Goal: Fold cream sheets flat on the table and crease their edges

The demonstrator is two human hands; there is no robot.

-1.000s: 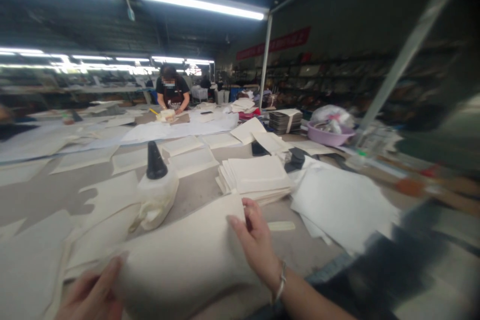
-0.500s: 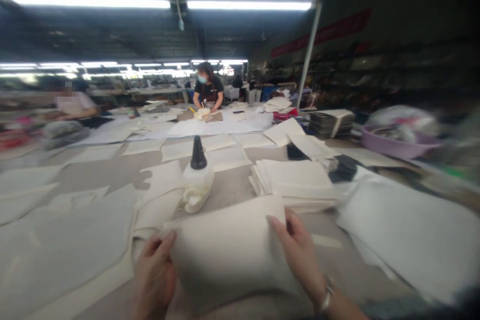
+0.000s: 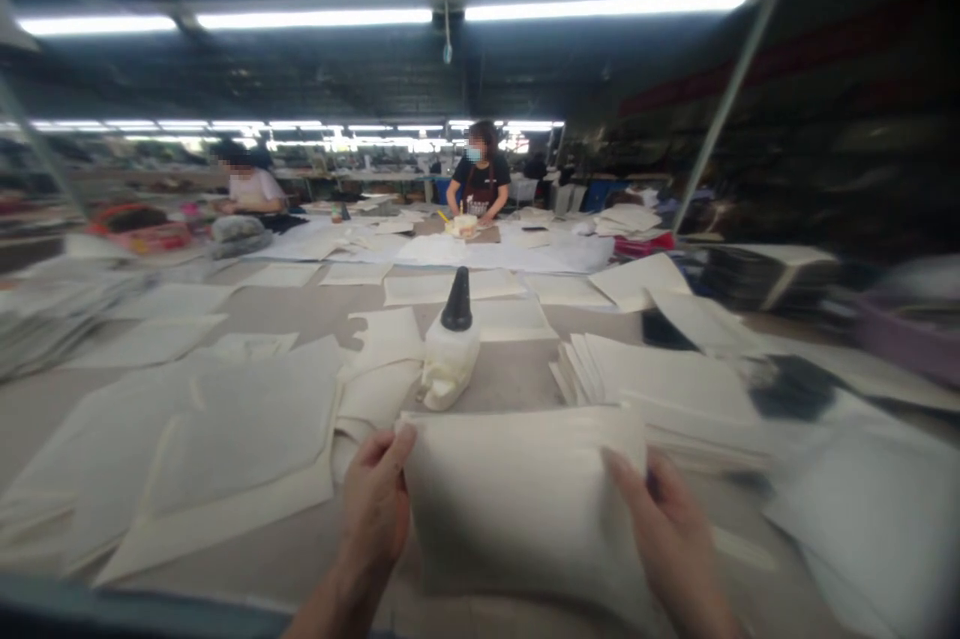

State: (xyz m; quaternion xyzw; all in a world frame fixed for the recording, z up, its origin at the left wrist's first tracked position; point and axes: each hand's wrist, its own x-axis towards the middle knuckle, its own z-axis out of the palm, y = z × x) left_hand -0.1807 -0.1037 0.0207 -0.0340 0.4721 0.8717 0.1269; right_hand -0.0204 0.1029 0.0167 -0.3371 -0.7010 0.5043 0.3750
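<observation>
Smoothly, a cream sheet [image 3: 517, 509] bows from hand [image 3: 379, 494] to hand [image 3: 670, 517].

Ceiling tubes [image 3: 315, 19] glare overhead — edges smeared, right background dim.

**Background Lit From Overhead**

Bright strip lights [image 3: 315, 19] were hung in a row. Across the counter [image 3: 300, 317], a masked co-worker [image 3: 478, 184] was seen; farther left, another person [image 3: 259, 187] was seen, dressed in pale. At right, a purple basin [image 3: 904, 334] was blurred near a pale-banded dark stack [image 3: 735, 277].
</observation>
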